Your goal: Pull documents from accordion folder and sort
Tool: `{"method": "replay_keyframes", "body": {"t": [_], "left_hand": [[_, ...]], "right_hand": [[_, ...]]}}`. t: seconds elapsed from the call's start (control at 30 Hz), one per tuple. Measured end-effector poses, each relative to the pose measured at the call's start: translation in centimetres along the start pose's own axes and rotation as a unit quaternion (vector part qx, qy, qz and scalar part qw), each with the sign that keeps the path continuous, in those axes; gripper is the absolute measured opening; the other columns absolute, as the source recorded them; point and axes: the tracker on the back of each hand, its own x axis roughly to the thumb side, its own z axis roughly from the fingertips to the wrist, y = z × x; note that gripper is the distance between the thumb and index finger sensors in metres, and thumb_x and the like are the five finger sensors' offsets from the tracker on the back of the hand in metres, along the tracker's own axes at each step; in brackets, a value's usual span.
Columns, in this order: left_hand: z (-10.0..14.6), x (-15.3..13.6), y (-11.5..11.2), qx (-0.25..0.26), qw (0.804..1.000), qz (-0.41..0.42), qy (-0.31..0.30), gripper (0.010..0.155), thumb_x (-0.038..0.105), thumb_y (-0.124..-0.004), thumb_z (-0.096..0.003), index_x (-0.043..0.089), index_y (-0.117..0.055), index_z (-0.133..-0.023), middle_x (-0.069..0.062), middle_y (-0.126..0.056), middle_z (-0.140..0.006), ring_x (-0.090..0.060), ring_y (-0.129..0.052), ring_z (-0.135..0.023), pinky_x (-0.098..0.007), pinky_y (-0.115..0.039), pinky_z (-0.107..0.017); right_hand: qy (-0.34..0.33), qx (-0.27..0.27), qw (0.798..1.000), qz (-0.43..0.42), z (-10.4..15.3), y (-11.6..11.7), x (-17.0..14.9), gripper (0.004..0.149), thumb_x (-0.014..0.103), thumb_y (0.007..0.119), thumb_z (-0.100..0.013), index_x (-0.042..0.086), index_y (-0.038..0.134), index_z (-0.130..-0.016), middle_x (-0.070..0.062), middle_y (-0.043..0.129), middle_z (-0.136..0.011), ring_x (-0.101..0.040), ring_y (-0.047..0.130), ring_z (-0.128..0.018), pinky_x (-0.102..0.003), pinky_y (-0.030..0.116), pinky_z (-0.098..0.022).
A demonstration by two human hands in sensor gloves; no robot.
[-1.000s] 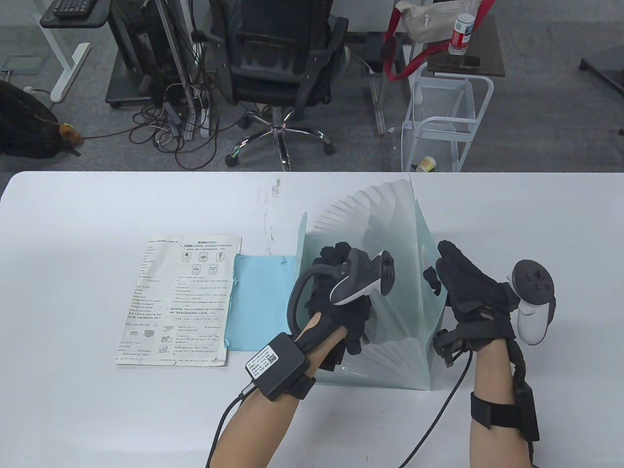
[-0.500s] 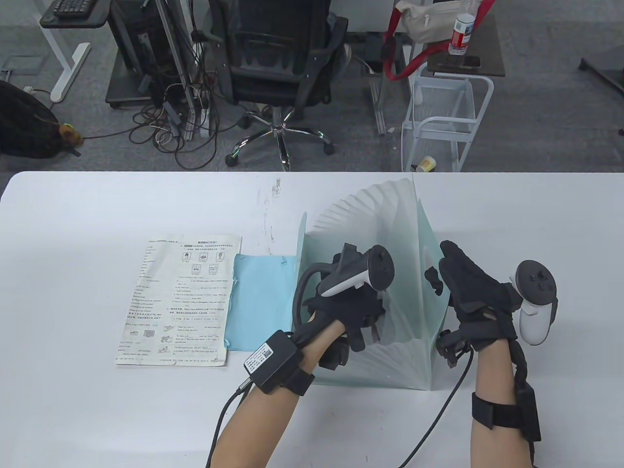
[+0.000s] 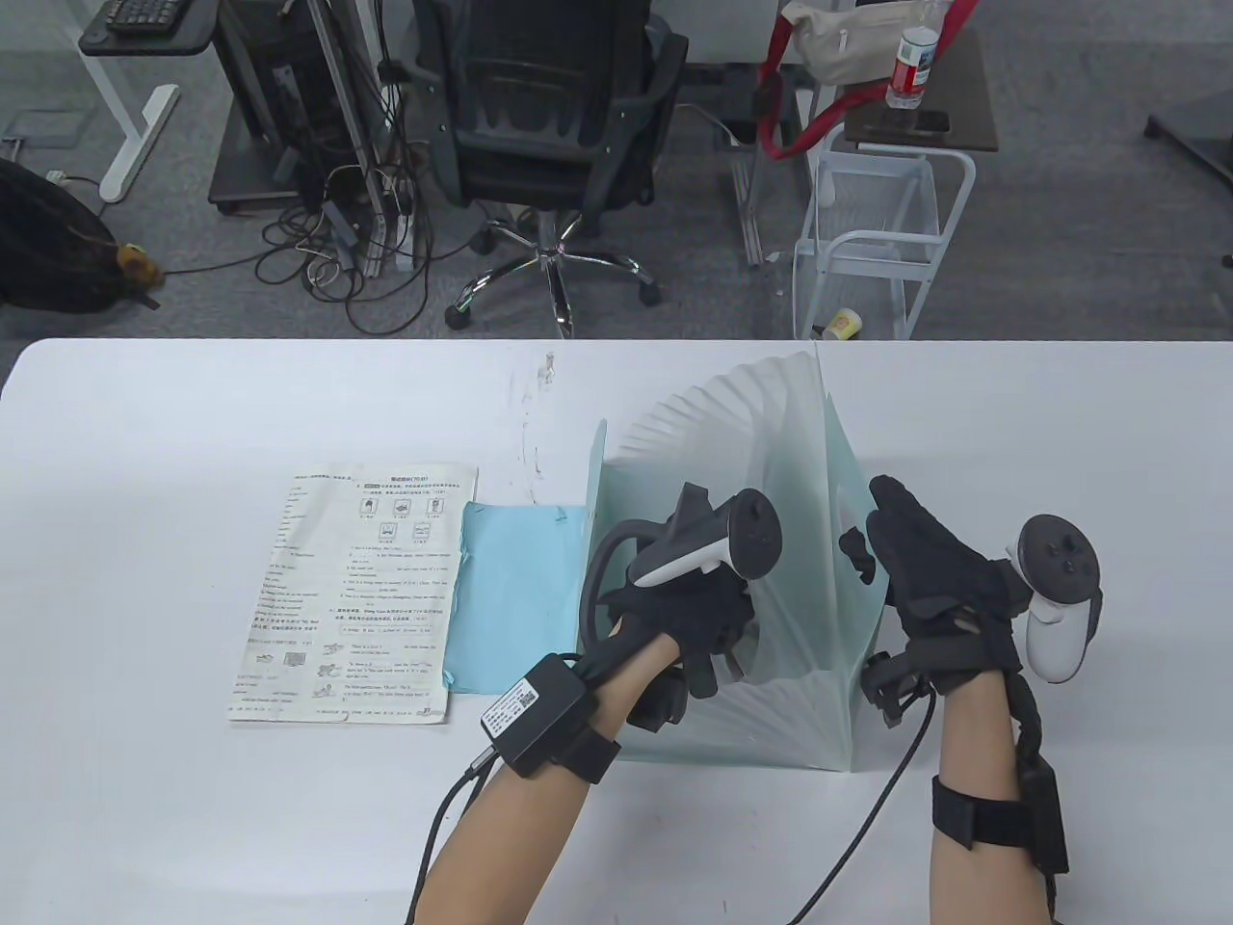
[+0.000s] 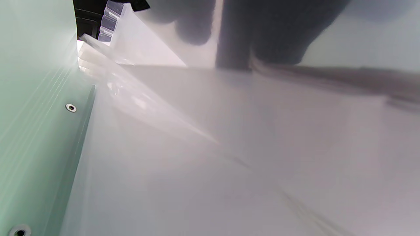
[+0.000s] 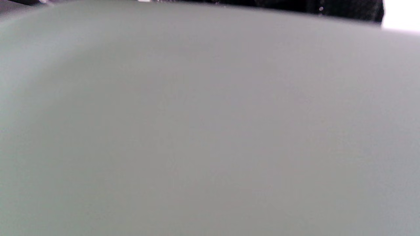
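A translucent pale green accordion folder [image 3: 742, 414] stands fanned open at the table's centre right. My left hand [image 3: 718, 655] reaches down between its dividers, fingers curled inside a pocket. In the left wrist view the fingertips [image 4: 262, 36] touch the top edge of a white sheet or divider [image 4: 229, 147] next to the green cover [image 4: 36, 114]; whether they grip it is unclear. My right hand [image 3: 867, 525] holds the folder's right cover, thumb inside and fingers outside. That cover [image 5: 210, 131] fills the right wrist view.
A printed worksheet [image 3: 356, 597] and a light blue sheet [image 3: 515, 597] lie flat side by side just left of the folder. The white table [image 3: 193, 424] ends at a far edge, with an office chair [image 3: 554, 125] and a wire cart [image 3: 867, 241] beyond.
My left hand has rolled and shifted slightly inside the folder, its tracker swinging up and right. The right hand and the folder have barely moved.
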Motion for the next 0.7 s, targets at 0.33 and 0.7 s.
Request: {"method": "replay_keyframes", "body": {"t": [0.33,0.7], "left_hand": [[1.9,-0.6,1.5,0.104,0.994,0.035,0.005,0.042,0.041,-0.083,-0.0517,0.018,-0.092,-0.085,-0.013,-0.067,-0.108,-0.038,-0.062,-0.094,-0.054,-0.049,-0.072],[4.4,-1.5,3.5,0.192,0.98,0.034,0.037,0.041,0.037,-0.082,-0.0515,0.019,-0.091,-0.087,-0.006,-0.105,-0.073,-0.025,-0.098,-0.052,-0.046,-0.078,-0.049]], "right_hand": [[0.002,-0.004,1.0,-0.004,0.0,-0.3,-0.1,0.068,0.049,0.07,-0.05,0.012,0.051,-0.103,-0.022,0.075,-0.083,-0.054,0.079,-0.076,-0.061,0.075,-0.047],[0.002,-0.018,1.0,-0.001,0.1,-0.4,-0.1,0.067,0.049,0.07,-0.049,0.012,0.053,-0.102,-0.022,0.076,-0.082,-0.054,0.08,-0.075,-0.061,0.076,-0.046]]}}
